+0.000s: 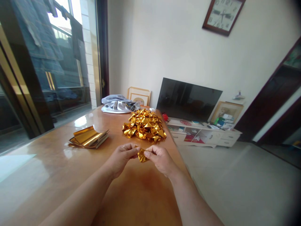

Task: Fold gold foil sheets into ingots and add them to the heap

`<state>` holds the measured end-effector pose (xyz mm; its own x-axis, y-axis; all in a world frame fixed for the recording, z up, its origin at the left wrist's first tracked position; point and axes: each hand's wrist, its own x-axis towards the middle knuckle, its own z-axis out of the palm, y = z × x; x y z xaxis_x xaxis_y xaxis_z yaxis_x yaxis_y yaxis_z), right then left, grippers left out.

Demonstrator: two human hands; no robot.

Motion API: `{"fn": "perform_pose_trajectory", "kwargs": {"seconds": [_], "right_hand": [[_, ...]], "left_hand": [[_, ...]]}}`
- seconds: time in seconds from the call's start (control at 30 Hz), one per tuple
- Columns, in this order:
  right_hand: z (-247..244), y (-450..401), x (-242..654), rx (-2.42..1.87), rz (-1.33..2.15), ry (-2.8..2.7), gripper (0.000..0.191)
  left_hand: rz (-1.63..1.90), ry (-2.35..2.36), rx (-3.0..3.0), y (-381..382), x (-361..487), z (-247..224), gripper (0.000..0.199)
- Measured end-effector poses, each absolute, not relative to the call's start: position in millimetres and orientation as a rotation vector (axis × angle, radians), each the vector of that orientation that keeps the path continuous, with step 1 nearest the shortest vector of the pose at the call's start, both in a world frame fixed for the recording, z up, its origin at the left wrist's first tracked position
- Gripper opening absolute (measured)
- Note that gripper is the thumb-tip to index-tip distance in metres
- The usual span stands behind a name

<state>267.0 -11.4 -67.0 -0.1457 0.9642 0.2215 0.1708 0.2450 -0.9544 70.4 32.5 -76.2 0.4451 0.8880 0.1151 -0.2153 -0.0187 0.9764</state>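
Folded gold foil [142, 155] is pinched between my left hand [121, 158] and my right hand [160, 159], close together above the varnished wooden table [44, 166], near a heap of folded foil pieces [144, 126] and a stack of foil sheets [88, 137].

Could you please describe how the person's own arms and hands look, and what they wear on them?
The left hand and right hand are bare, with no gloves, rings or watch visible. The left forearm and right forearm show no sleeves as far as the view reaches.

The left hand [121, 158] and right hand [160, 160] hide part of the gold foil [142, 155]; small items [196, 123] below the television [188, 99] are too small to tell.
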Motion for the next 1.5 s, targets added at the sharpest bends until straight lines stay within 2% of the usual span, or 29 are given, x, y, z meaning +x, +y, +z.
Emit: {"fn": "perform_pose_trajectory", "kwargs": {"seconds": [0.53,1.5], "right_hand": [[-62,-14,284,-1.282,1.104,-1.582,0.043],[-73,-12,297,-1.349,1.182,-1.707,0.053]], "left_hand": [[1.009,0.718,1.352,41,65,-84,0.031],[1.022,0.785,1.353,39,55,-77,0.035]]}}
